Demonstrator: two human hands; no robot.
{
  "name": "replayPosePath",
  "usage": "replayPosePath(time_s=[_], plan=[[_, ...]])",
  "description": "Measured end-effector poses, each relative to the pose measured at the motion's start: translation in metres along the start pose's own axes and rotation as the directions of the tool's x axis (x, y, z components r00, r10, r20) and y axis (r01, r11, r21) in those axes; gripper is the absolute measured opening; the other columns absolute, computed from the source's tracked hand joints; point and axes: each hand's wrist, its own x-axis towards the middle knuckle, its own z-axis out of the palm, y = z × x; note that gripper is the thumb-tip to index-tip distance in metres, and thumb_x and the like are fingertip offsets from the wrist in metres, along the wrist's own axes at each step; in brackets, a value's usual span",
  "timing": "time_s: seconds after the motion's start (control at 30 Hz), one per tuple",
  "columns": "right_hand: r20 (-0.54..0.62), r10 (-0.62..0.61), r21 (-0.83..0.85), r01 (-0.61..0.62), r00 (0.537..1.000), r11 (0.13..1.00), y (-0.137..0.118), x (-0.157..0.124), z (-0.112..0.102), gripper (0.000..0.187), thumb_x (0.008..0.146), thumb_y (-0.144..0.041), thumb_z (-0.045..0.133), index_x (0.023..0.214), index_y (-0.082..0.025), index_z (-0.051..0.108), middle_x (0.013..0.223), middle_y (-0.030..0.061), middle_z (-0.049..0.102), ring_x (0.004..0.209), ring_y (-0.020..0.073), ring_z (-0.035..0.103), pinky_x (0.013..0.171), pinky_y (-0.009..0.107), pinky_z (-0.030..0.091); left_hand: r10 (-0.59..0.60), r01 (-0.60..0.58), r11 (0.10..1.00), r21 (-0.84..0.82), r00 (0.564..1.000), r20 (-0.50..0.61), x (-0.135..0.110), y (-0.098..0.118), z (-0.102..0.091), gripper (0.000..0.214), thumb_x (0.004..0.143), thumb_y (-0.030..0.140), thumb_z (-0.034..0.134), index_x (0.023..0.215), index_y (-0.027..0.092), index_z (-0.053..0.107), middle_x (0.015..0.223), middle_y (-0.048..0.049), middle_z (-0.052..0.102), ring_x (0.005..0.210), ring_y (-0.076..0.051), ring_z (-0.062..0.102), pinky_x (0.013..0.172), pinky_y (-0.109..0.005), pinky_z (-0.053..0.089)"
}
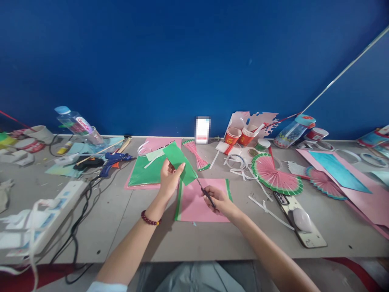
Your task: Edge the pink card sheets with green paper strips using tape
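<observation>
My left hand (170, 178) pinches a piece of green paper (182, 162) between thumb and fingers, raised above the table and tilted. My right hand (219, 199) is closed round the dark handles of a pair of scissors (204, 190), whose blades meet the paper's lower right corner. Below the hands lies a pink sheet (202, 207) with green and pale green strips along its side edges. Behind my left hand, a stack of green paper (144, 172) rests on pink paper (128, 183).
A blue glue gun (114, 161) and a white power strip (60, 215) with cables lie left. To the right are a pleated watermelon fan (278, 174), red paper cups (233, 136), paper strips (270, 211) and a phone (313, 235) under a white mouse (302, 219). A lit screen (202, 129) stands behind.
</observation>
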Motion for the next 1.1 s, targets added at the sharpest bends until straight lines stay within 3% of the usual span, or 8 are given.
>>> replayPosePath(time_s=[0.3, 0.53, 1.1], plan=[[0.004, 0.014, 0.014, -0.014, 1.000, 1.000, -0.0003, 0.0001, -0.0001, 0.041, 0.067, -0.053, 0.066, 0.089, -0.020, 0.054, 0.059, -0.0082, 0.042, 0.041, 0.0022, 0.030, 0.037, 0.016, 0.018, 0.010, -0.010, 1.000, 0.004, 1.000, 0.016, 0.0001, -0.0024, -0.0005, 0.024, 0.071, 0.033, 0.070, 0.082, 0.020, 0.054, 0.073, 0.0009, 0.057, 0.065, -0.011, 0.053, 0.059, -0.022, 0.043], [-0.014, 0.018, 0.000, -0.018, 1.000, 1.000, 0.0005, 0.0006, -0.0003, 0.043, 0.066, -0.054, 0.066, 0.088, -0.019, 0.055, 0.058, -0.0075, 0.044, 0.041, 0.0026, 0.031, 0.036, 0.016, 0.019, -0.002, 0.003, 0.998, -0.058, 1.000, 0.022, 0.0004, -0.0030, 0.0003, 0.027, 0.070, 0.032, 0.070, 0.090, 0.020, 0.056, 0.086, -0.0023, 0.063, 0.076, -0.013, 0.058, 0.068, -0.024, 0.046], [-0.049, 0.041, -0.028, -0.043, 0.998, 0.999, 0.0009, 0.0014, -0.0004, 0.040, 0.067, -0.053, 0.065, 0.088, -0.020, 0.055, 0.054, -0.0087, 0.045, 0.035, 0.0020, 0.030, 0.033, 0.015, 0.017, -0.001, 0.001, 1.000, -0.023, 1.000, 0.002, 0.0008, -0.0029, -0.0004, 0.027, 0.070, 0.033, 0.071, 0.090, 0.020, 0.058, 0.083, -0.0015, 0.063, 0.074, -0.013, 0.059, 0.065, -0.023, 0.046]])
